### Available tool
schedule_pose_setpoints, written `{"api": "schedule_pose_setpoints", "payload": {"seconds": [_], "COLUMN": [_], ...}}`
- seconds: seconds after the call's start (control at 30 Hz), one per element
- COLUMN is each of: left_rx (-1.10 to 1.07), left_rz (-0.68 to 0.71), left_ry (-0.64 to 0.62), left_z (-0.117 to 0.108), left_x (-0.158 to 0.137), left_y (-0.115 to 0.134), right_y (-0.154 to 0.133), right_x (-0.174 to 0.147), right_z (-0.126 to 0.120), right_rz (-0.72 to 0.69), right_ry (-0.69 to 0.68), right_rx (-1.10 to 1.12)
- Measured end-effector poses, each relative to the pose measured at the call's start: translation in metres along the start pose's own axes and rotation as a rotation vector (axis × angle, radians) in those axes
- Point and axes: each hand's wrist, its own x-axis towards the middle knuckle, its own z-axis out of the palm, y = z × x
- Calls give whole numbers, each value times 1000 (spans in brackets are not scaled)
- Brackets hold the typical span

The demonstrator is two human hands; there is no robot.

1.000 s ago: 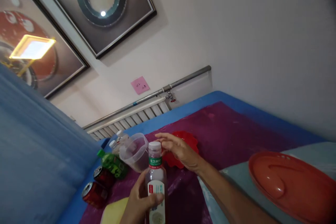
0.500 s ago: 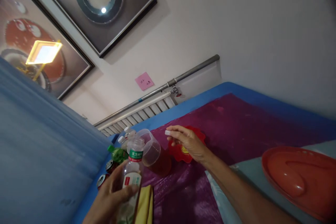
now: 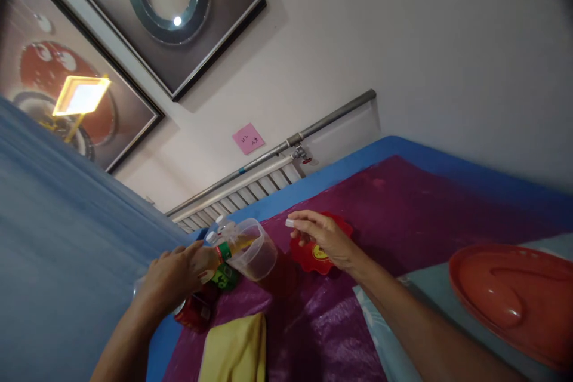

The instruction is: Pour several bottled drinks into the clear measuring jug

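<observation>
My left hand (image 3: 172, 277) is wrapped round a clear plastic drink bottle (image 3: 224, 250) with a green neck label. The bottle is tipped over to the right, its mouth at the rim of a translucent plastic tub (image 3: 259, 259). Amber liquid (image 3: 243, 243) runs from the mouth into the tub. A small white bottle cap (image 3: 289, 223) is pinched between the fingers of my right hand (image 3: 320, 236). That hand hovers over a red scalloped plate (image 3: 308, 256) with a yellow mark, to the right of the tub.
Beside my left hand stand a red can (image 3: 192, 311), a green bottle (image 3: 225, 276) and white-capped bottles (image 3: 221, 224). A folded yellow cloth (image 3: 237, 346) lies in front on the purple table cover (image 3: 322, 316). An orange oval dish (image 3: 514, 304) sits at right. Blue curtain (image 3: 80, 221) hangs at left.
My left hand has tilted the bottle from nearly upright to almost level, over the tub's rim, and liquid now flows out. My right hand has stayed nearly in place with the cap.
</observation>
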Motion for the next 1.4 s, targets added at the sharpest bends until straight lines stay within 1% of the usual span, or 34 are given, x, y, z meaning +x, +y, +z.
{"api": "schedule_pose_setpoints", "payload": {"seconds": [0.07,0.1,0.27,0.43,0.63,0.83,1.03,1.17,1.27,1.33,1.4], "left_rx": [165,216,367,399,406,399,388,312,188,47,-193], "left_rz": [-1,11,96,115,141,161,128,64,-53,-110,-121], "left_ry": [-65,-74,-20,0,-7,4,15,53,127,185,249], "left_z": [-12,-17,-25,-26,-26,-25,-20,-9,5,14,22], "left_x": [2,4,13,20,23,25,19,11,5,0,-8], "left_y": [7,11,31,44,52,57,54,48,39,33,31], "right_y": [0,1,1,1,1,2,5,8,9,9,8], "right_x": [0,0,1,0,1,1,2,3,4,4,4], "right_z": [0,-1,-2,-3,-4,-4,-6,-7,-7,-7,-6], "right_rz": [-5,-7,-18,-27,-32,-23,-6,-18,-15,-12,-6], "right_ry": [-2,-2,-14,-19,-28,-25,-33,-36,-19,2,34], "right_rx": [-12,-18,-48,-71,-90,-77,-87,-116,-116,-116,-109]}}
